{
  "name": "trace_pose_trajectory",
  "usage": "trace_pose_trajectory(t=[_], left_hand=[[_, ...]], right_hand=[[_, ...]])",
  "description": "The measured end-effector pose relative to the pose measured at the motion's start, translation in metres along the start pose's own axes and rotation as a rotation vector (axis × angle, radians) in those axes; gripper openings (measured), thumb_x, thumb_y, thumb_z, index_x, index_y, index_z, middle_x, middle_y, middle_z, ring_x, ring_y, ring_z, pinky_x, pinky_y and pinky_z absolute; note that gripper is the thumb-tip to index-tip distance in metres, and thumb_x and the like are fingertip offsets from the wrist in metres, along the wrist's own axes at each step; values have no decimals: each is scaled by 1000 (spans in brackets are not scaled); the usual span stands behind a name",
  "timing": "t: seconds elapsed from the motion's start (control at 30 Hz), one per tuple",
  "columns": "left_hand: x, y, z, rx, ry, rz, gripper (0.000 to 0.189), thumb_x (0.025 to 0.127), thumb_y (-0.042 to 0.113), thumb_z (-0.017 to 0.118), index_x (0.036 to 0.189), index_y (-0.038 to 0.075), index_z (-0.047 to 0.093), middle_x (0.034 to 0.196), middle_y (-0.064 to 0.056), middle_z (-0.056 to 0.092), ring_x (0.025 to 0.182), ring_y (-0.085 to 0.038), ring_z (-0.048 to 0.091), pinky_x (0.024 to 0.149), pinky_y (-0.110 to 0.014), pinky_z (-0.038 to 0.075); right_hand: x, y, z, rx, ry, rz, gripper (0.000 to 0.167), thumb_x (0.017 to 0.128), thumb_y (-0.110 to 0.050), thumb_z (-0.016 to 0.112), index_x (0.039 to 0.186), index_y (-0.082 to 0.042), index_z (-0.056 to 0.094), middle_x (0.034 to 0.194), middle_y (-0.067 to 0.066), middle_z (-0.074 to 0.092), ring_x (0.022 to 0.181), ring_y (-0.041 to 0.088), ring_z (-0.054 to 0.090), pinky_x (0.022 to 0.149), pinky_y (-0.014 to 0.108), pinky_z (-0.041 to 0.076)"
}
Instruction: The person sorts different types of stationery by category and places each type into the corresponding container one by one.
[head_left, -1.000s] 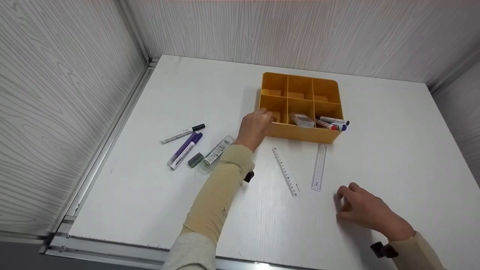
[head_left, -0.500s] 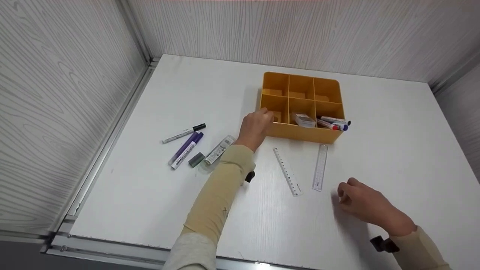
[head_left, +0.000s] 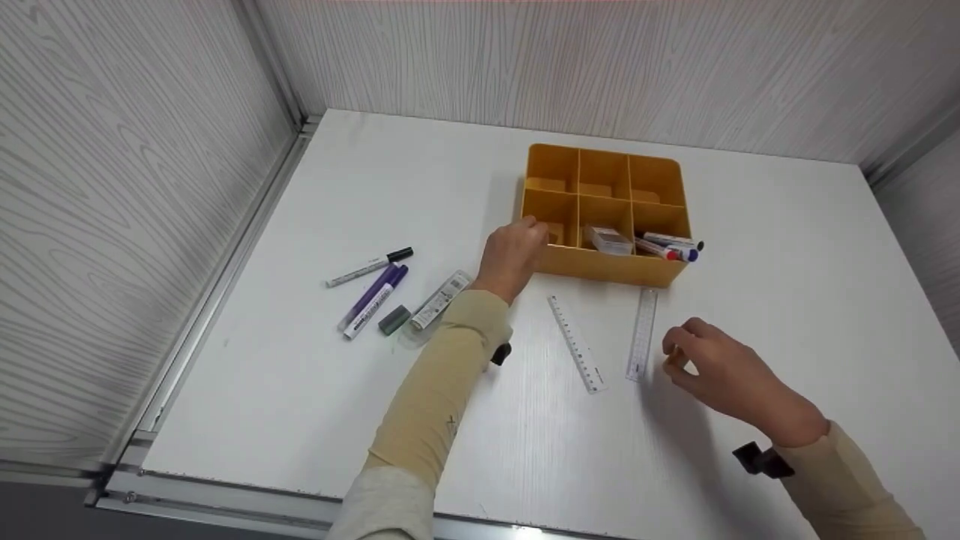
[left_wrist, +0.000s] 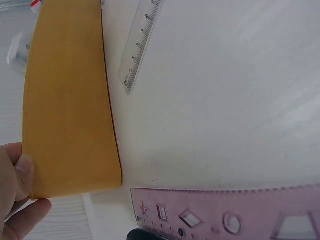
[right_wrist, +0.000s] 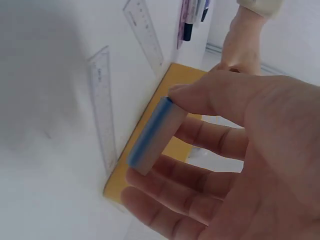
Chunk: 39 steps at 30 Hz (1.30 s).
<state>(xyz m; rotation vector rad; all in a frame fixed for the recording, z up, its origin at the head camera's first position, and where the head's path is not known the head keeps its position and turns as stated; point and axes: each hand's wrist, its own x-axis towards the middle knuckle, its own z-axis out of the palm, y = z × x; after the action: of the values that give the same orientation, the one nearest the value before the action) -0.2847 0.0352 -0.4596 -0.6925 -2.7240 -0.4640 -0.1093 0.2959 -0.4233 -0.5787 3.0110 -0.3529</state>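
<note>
My left hand (head_left: pixel 514 255) grips the near left corner of the yellow divided box (head_left: pixel 600 266). In the left wrist view, thumb and fingers hold the rim of its yellow wall (left_wrist: pixel 70 110). My right hand (head_left: pixel 724 375) is raised over the table, right of the rulers. Between its thumb and fingertips it pinches a small block-shaped eraser (right_wrist: pixel 156 137), blue along one side and pale on the other. The box's front middle compartment holds a clear plastic case (head_left: pixel 609 240). Several markers (head_left: pixel 667 246) lean in the front right compartment.
Two clear rulers, one slanted (head_left: pixel 576 345) and one straighter (head_left: pixel 641 337), lie before the box. To the left are a black-capped marker (head_left: pixel 367 270), purple markers (head_left: pixel 375 300), a dark green piece (head_left: pixel 393 320) and a labelled package (head_left: pixel 440 300). A pink stencil ruler (left_wrist: pixel 225 212) lies near my left wrist.
My right hand has risen off the table and moved forward toward the box, with the eraser in its fingers. My left hand stays on the box corner.
</note>
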Motion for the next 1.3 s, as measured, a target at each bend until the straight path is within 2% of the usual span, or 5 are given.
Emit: trace_pose_trajectory(t=[0.13,0.37,0.63,1.03,1.3], left_hand=[[-1,0,0,-1,8,0,16,99,11,59,107,8,72,95,-4,70,83,-15,69,77,-23,57],[-2,-1,1,4,11,8,15,99,11,59,106,9,72,97,-3,70,83,-15,69,75,-24,56],[-3,0,0,-14,4,1,15,98,9,60,108,9,71,97,-4,69,84,-16,68,77,-24,56],[-2,-2,1,-12,37,30,11,95,6,63,102,7,72,92,-5,70,82,-19,70,73,-27,57],[-1,-1,1,-1,14,2,16,99,11,59,107,8,72,95,-4,70,83,-17,70,76,-24,57]], right_hand=[[11,-6,-6,7,28,-22,21,84,-4,75,101,-8,64,101,6,62,87,16,63,71,34,57],[34,-14,-13,30,171,-160,25,81,4,76,99,-7,63,100,7,63,88,18,62,73,36,58],[64,-20,-20,77,277,-263,26,78,11,76,97,-1,62,102,14,61,89,22,60,77,37,59],[105,-27,-23,78,290,-293,21,82,11,70,101,3,65,107,19,63,90,28,64,76,39,61],[133,-35,-22,55,208,-251,13,93,2,62,106,3,65,114,19,63,97,29,64,84,40,59]])
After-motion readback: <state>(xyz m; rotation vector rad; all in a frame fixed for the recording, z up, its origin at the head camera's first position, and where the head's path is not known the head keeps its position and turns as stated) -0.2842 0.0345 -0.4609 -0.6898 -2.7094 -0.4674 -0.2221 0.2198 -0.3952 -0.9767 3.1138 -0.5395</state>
